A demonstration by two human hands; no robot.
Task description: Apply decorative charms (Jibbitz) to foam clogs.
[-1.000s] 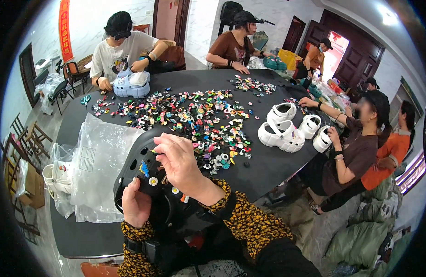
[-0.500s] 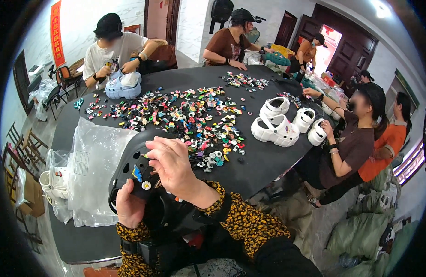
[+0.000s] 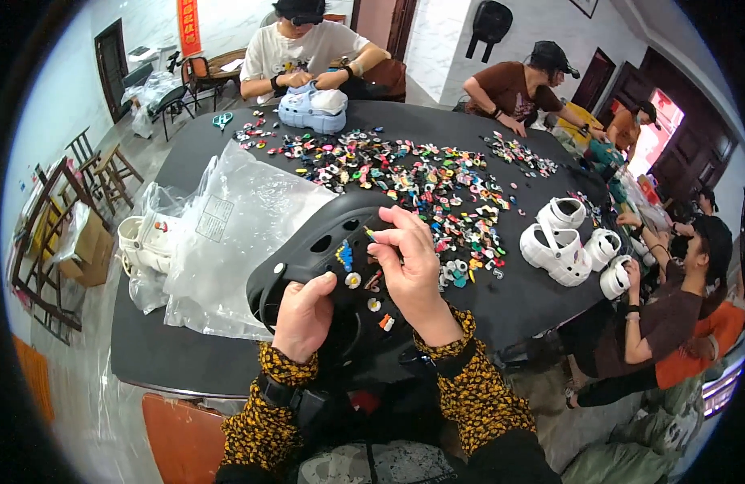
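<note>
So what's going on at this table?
The camera wearer's left hand grips a black clog, while the right hand works at a small greenish charm by its upper. A blue charm and a daisy charm already sit on the clog. Loose charms lie heaped across the dark table. Opposite, a co-worker in a white shirt handles a light blue clog; white clogs stand to the right.

One black clog [image 3: 318, 262] with two daisies [image 3: 353, 281]
</note>
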